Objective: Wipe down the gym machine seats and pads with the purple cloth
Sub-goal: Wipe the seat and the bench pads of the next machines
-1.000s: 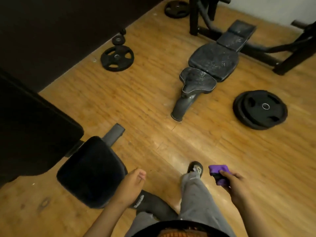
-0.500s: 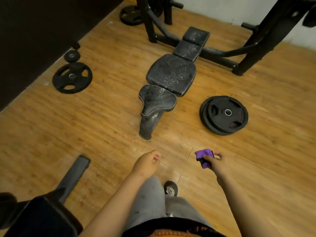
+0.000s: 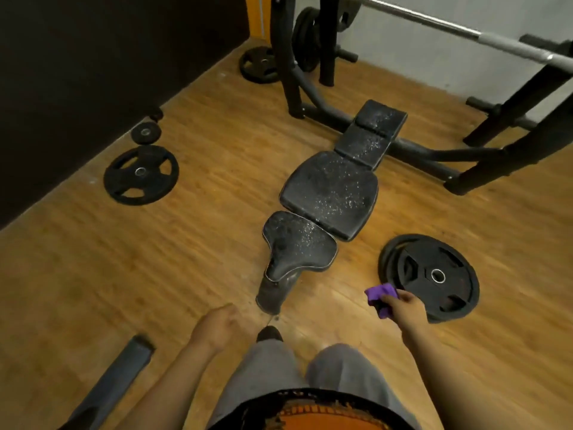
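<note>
A black weight bench lies ahead on the wooden floor. Its small seat pad (image 3: pixel 297 246) is nearest me, the wide back pad (image 3: pixel 331 193) behind it, and two narrower pads (image 3: pixel 372 133) beyond; all are speckled with white flecks. My right hand (image 3: pixel 403 308) is low at the right of the seat, shut on a bunched purple cloth (image 3: pixel 379 297). My left hand (image 3: pixel 218 325) hangs loosely curled, holding nothing, just in front of the bench's front leg (image 3: pixel 273 294).
Stacked black weight plates (image 3: pixel 431 274) lie right of the seat. More plates (image 3: pixel 141 175) rest near the dark left wall. A black rack (image 3: pixel 502 119) with a steel barbell (image 3: pixel 465 32) stands behind the bench. A dark bar (image 3: pixel 114 383) lies at lower left.
My view has swung away from the padded seat at the left and closed in on the bench. Both hands have come forward with me, the cloth still in my right hand.
</note>
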The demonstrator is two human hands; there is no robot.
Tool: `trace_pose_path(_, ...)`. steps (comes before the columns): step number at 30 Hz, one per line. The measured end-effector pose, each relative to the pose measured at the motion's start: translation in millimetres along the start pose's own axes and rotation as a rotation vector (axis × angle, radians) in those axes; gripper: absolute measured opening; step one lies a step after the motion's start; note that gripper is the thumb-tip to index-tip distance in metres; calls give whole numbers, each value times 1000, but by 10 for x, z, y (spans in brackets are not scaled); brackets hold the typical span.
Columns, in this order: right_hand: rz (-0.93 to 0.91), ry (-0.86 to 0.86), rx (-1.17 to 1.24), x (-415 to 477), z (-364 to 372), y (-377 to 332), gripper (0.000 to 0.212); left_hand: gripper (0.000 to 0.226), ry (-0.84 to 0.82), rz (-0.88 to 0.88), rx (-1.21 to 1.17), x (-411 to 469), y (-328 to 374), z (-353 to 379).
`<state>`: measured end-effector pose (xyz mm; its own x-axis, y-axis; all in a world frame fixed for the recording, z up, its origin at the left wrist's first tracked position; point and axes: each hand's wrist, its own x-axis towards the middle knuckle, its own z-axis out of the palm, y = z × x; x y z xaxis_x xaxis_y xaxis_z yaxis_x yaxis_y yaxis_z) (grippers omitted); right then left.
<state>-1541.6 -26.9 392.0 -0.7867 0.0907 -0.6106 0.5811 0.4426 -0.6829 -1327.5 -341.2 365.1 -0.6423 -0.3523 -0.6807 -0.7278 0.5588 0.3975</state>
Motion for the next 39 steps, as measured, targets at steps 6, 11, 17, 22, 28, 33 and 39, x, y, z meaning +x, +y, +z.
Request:
trace_pose_path(6, -169, -209, -51, 499, 535, -1074, 9, 37, 214, -109, -214, 423, 265, -666)
trace_pose_path(11, -207, -525, -260, 1083, 954, -1448, 24, 30, 364, -242, -426, 547, 618, -475)
trace_pose_path(17, -311, -873, -516, 1611, 1374, -2186, 16, 17, 581, -392, -723, 661, 1563, -17)
trace_pose_path(22, -501, -997, -584, 1536, 1871, -2631, 22, 22, 827, -386, -872, 772, 2294, -262)
trace_pose_path(28, -505, -1255, -503, 1060, 2020, -2477, 29, 44, 1095, -333, -1060, 802, 2683, -420)
trace_pose_path(33, -513, -1313, -365, 881, 1791, -1923, 27, 51, 1266, -324, -1204, 872, 2787, -110)
trace_pose_path(39, -715, -1458, -442, 1007, 1747, -1155, 42, 35, 1471, -339, -1656, 1010, 2537, 593)
